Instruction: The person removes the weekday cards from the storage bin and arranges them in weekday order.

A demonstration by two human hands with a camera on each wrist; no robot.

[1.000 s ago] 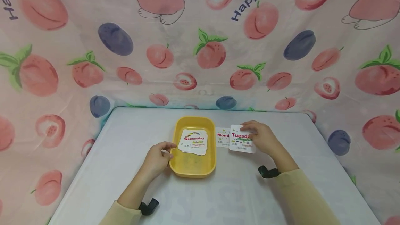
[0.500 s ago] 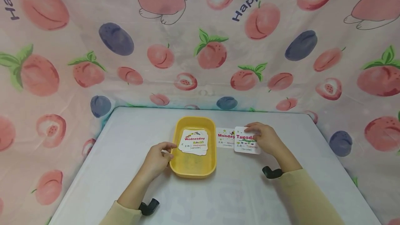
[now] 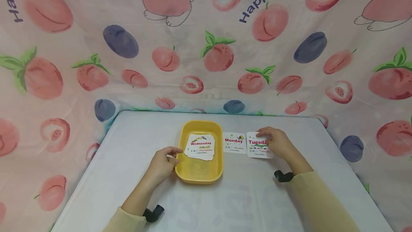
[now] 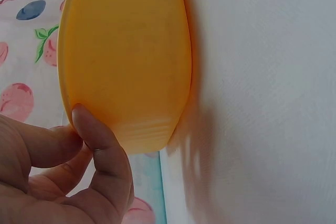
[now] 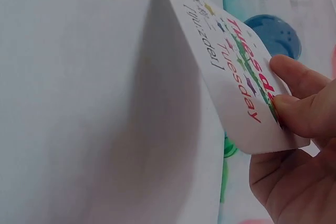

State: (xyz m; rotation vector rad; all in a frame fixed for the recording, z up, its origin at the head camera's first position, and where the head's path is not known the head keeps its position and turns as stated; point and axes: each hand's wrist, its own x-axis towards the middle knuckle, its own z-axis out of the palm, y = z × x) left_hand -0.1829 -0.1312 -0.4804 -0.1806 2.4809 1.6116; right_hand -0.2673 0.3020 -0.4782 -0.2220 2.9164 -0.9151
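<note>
Fruit-printed cloth (image 3: pixel 215 94) is hanging behind a white worktop (image 3: pixel 238 203). The left grip (image 3: pixel 161 165) is pinching the rim of a yellow tray (image 3: pixel 199 172), probably light, rigid plastic, sitting to that grip's right with a card stack (image 3: pixel 200 147) inside. The Monday card (image 3: pixel 234 145) is lying left of the right grip (image 3: pixel 278 146), which is pinching the Tuesday card (image 3: pixel 256 149); this is extending leftward, probably thin, slippery, best taken by its edge.

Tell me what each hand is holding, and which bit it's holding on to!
The right hand pinches the Tuesday card by its right side, thumb on the front. The left hand holds the yellow tray by its left rim.
</note>
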